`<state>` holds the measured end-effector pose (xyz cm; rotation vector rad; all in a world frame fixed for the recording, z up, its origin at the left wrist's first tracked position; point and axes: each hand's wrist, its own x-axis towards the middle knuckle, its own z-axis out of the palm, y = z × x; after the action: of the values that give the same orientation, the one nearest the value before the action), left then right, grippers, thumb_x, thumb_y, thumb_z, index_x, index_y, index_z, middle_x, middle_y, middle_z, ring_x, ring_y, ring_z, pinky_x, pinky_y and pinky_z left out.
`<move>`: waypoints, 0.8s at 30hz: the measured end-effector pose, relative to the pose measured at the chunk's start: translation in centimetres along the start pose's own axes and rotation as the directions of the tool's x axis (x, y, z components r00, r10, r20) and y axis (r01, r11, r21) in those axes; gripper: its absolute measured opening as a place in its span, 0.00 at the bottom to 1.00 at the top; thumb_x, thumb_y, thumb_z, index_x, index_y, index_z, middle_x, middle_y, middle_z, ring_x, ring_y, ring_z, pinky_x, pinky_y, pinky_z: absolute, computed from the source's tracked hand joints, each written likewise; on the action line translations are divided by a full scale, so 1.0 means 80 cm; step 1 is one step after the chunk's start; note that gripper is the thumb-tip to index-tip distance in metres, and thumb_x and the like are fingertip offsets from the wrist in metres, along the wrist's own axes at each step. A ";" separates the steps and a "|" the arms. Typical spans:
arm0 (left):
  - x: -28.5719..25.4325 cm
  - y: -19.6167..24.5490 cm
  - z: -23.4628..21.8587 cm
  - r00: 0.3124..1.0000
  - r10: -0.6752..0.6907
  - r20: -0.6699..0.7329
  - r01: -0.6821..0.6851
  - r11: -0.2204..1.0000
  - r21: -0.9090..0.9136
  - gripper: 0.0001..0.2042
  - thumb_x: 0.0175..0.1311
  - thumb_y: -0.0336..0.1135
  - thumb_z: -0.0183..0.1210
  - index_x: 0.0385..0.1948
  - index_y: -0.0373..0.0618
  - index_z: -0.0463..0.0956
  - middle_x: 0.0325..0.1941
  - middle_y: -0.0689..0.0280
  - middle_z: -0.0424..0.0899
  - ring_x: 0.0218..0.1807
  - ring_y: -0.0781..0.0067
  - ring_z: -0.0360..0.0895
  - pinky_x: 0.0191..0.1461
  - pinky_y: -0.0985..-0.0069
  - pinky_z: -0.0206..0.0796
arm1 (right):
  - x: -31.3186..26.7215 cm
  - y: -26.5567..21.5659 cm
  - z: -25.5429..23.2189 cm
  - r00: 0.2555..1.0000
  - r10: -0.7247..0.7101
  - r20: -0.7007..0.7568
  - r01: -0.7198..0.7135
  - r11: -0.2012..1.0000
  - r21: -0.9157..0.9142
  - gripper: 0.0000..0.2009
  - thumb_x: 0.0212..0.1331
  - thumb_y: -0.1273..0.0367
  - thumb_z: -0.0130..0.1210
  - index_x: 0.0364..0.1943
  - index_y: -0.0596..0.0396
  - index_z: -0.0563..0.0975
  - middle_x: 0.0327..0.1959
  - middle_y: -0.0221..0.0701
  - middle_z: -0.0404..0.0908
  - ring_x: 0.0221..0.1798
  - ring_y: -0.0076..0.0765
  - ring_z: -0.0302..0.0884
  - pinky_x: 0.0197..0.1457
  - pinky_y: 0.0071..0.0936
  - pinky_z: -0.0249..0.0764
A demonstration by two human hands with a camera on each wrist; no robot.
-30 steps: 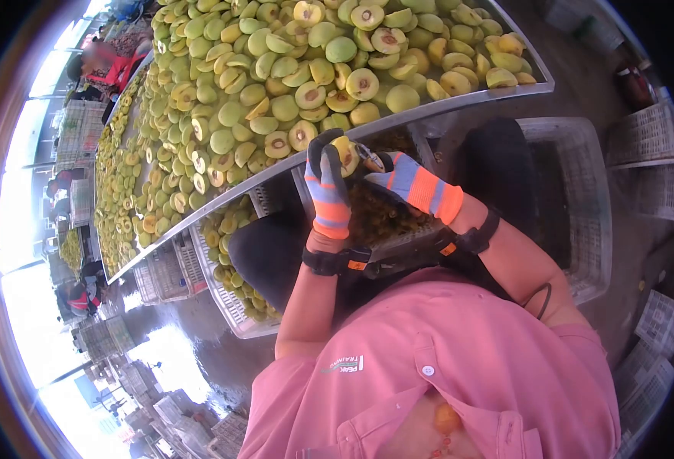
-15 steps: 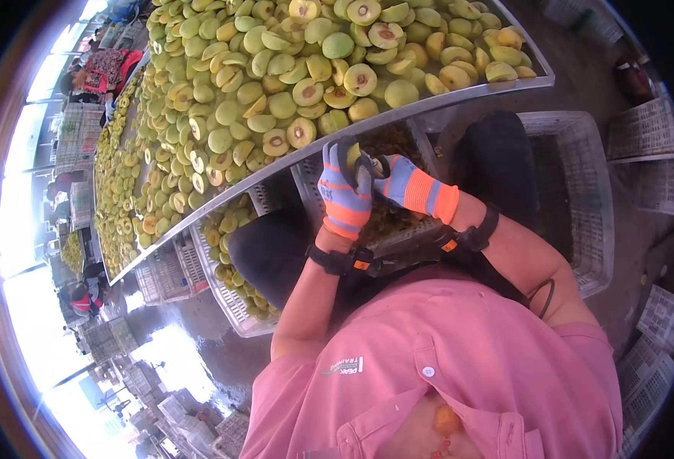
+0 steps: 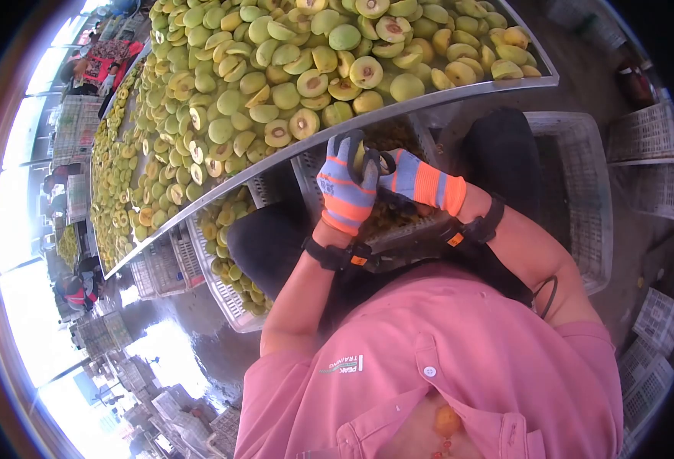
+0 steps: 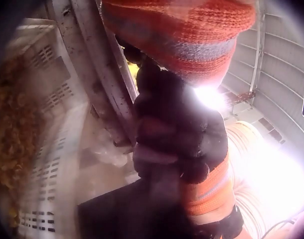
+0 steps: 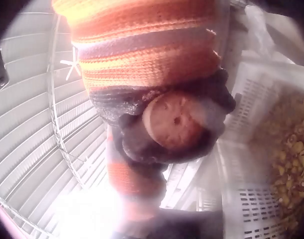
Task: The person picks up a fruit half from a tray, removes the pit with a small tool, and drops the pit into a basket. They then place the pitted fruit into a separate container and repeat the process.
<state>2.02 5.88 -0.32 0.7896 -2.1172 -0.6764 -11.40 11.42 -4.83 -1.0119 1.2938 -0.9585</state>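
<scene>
My left hand (image 3: 348, 185), in an orange, blue and black work glove, holds a cut green plum (image 3: 359, 157) upright between fingers and thumb, just below the metal table edge. Gloved the same way, my right hand (image 3: 417, 180) meets it from the right and grips a small hand tool (image 3: 387, 163). In the right wrist view the tool's round, tan handle end (image 5: 174, 119) shows inside the curled dark fingers; its working end is hidden. The left wrist view shows both gloves close together, with the plum hidden behind dark fingers.
A metal-rimmed table (image 3: 444, 97) heaped with halved plums (image 3: 304, 122) lies ahead. Below the hands stands a crate (image 5: 251, 201) of fruit scraps. A crate of plum halves (image 3: 226, 218) is at left, another crate (image 3: 593, 206) at right. Another person (image 3: 103, 65) works far left.
The plum's cut face was turned up a second ago; my left hand has since moved right and closed round it against the tool. My right hand has stayed nearly in place.
</scene>
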 end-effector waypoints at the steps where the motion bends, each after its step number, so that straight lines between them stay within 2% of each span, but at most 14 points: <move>1: 0.000 0.000 0.000 1.000 0.009 -0.005 -0.009 1.000 0.015 0.16 0.52 0.27 0.57 0.46 0.40 0.73 0.42 0.51 0.76 0.42 0.45 0.76 0.44 0.62 0.71 | 0.003 0.007 0.003 0.999 -0.016 -0.029 0.015 0.999 -0.039 0.16 0.53 0.59 0.59 0.33 0.62 0.78 0.22 0.38 0.78 0.17 0.32 0.72 0.20 0.34 0.68; 3: 0.001 -0.001 0.001 0.999 0.030 -0.011 -0.029 0.999 0.043 0.16 0.52 0.27 0.57 0.46 0.40 0.73 0.42 0.51 0.76 0.42 0.45 0.76 0.44 0.63 0.71 | 0.008 0.011 0.002 0.998 -0.028 -0.060 0.022 0.994 -0.108 0.15 0.53 0.61 0.58 0.32 0.62 0.78 0.22 0.39 0.78 0.17 0.33 0.73 0.21 0.35 0.69; 6: -0.003 -0.016 0.009 0.999 -0.034 -0.006 0.034 0.999 0.021 0.15 0.54 0.26 0.57 0.45 0.40 0.74 0.41 0.52 0.78 0.42 0.48 0.78 0.45 0.65 0.71 | 0.000 -0.006 0.005 0.999 0.015 -0.042 -0.022 0.982 -0.188 0.14 0.52 0.63 0.57 0.32 0.62 0.78 0.23 0.40 0.79 0.21 0.35 0.75 0.27 0.35 0.71; 9: -0.015 -0.038 0.022 0.941 -0.308 0.139 0.333 0.915 -0.230 0.11 0.56 0.27 0.57 0.42 0.39 0.75 0.38 0.53 0.80 0.40 0.53 0.79 0.43 0.67 0.70 | -0.019 -0.033 0.007 0.997 0.079 -0.013 -0.080 0.968 -0.237 0.13 0.51 0.63 0.58 0.33 0.62 0.79 0.24 0.40 0.79 0.26 0.36 0.77 0.33 0.35 0.73; 11: -0.014 -0.039 0.022 0.920 -0.343 0.191 0.384 0.886 -0.260 0.10 0.58 0.27 0.57 0.41 0.38 0.76 0.36 0.54 0.81 0.38 0.56 0.79 0.43 0.69 0.70 | -0.013 -0.017 0.011 0.993 0.117 -0.002 -0.115 0.969 -0.221 0.14 0.52 0.63 0.58 0.34 0.62 0.79 0.24 0.39 0.80 0.30 0.36 0.78 0.36 0.35 0.73; 14: 0.005 -0.044 0.020 0.898 -0.335 0.284 0.418 0.852 -0.316 0.09 0.59 0.28 0.56 0.40 0.38 0.76 0.34 0.55 0.82 0.36 0.58 0.79 0.42 0.71 0.70 | -0.005 0.000 0.012 0.993 0.122 -0.013 -0.121 0.992 0.038 0.13 0.52 0.63 0.58 0.32 0.61 0.79 0.23 0.35 0.79 0.25 0.36 0.77 0.31 0.33 0.72; 15: 0.006 -0.048 0.015 0.886 -0.330 0.326 0.434 0.838 -0.331 0.09 0.59 0.28 0.56 0.40 0.38 0.76 0.34 0.55 0.82 0.35 0.58 0.79 0.41 0.71 0.70 | -0.008 -0.005 0.007 0.983 0.176 0.054 -0.180 0.981 0.077 0.12 0.53 0.63 0.58 0.32 0.61 0.79 0.22 0.33 0.78 0.23 0.33 0.75 0.29 0.31 0.71; 16: 0.012 -0.040 0.006 0.887 -0.271 0.374 0.395 0.865 -0.310 0.09 0.58 0.28 0.58 0.40 0.39 0.76 0.36 0.55 0.81 0.36 0.60 0.79 0.41 0.72 0.70 | -0.014 -0.015 -0.002 0.966 0.228 0.121 -0.242 0.963 0.116 0.12 0.54 0.64 0.58 0.31 0.60 0.80 0.21 0.31 0.77 0.21 0.31 0.73 0.26 0.29 0.69; 17: 0.014 -0.032 0.004 0.917 -0.216 0.336 0.323 0.896 -0.304 0.10 0.57 0.27 0.58 0.41 0.39 0.77 0.36 0.55 0.81 0.37 0.59 0.79 0.41 0.72 0.70 | -0.016 -0.022 -0.010 0.944 0.271 0.188 -0.300 0.943 0.145 0.11 0.54 0.64 0.58 0.31 0.59 0.80 0.20 0.29 0.76 0.19 0.28 0.71 0.24 0.27 0.67; 19: 0.013 -0.017 -0.003 0.964 -0.094 0.247 0.166 0.943 -0.288 0.10 0.56 0.26 0.58 0.41 0.40 0.77 0.36 0.55 0.80 0.37 0.58 0.79 0.41 0.72 0.70 | -0.023 -0.014 -0.015 0.964 -0.001 0.268 -0.051 0.981 0.186 0.10 0.55 0.64 0.58 0.30 0.58 0.80 0.18 0.26 0.74 0.16 0.23 0.68 0.20 0.23 0.63; 21: 0.009 0.001 -0.015 0.969 -0.032 0.245 0.082 0.977 -0.195 0.11 0.55 0.24 0.57 0.41 0.40 0.77 0.36 0.55 0.79 0.38 0.56 0.78 0.41 0.71 0.70 | -0.029 -0.008 -0.018 0.928 -0.052 0.368 -0.052 0.962 0.268 0.09 0.56 0.65 0.58 0.29 0.57 0.80 0.17 0.24 0.73 0.15 0.19 0.65 0.19 0.20 0.61; 22: 0.005 0.009 -0.023 0.969 -0.005 0.248 0.043 0.988 -0.147 0.12 0.54 0.24 0.57 0.41 0.40 0.77 0.36 0.56 0.79 0.38 0.55 0.78 0.41 0.71 0.70 | -0.035 -0.014 -0.019 0.900 0.030 0.436 -0.182 0.932 0.312 0.08 0.56 0.66 0.58 0.29 0.57 0.80 0.16 0.24 0.72 0.16 0.17 0.65 0.19 0.19 0.60; 23: 0.000 0.014 -0.031 0.947 0.002 0.320 0.060 0.981 -0.182 0.12 0.53 0.24 0.57 0.41 0.40 0.77 0.35 0.56 0.78 0.39 0.54 0.78 0.41 0.70 0.70 | -0.043 -0.021 -0.020 0.855 0.104 0.508 -0.313 0.885 0.345 0.08 0.56 0.66 0.58 0.29 0.56 0.80 0.16 0.23 0.71 0.16 0.16 0.64 0.19 0.18 0.60; 24: -0.003 0.017 -0.042 0.921 0.012 0.389 0.078 0.974 -0.215 0.12 0.53 0.23 0.57 0.41 0.40 0.77 0.35 0.56 0.78 0.39 0.53 0.78 0.41 0.70 0.70 | -0.058 -0.046 -0.024 0.818 0.066 0.572 -0.309 0.888 0.341 0.07 0.55 0.67 0.59 0.29 0.56 0.79 0.18 0.22 0.72 0.18 0.15 0.66 0.21 0.17 0.61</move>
<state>4.41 6.31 2.42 0.6009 -2.3234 -1.1510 -13.56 14.67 0.04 -0.7180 0.6469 -0.6741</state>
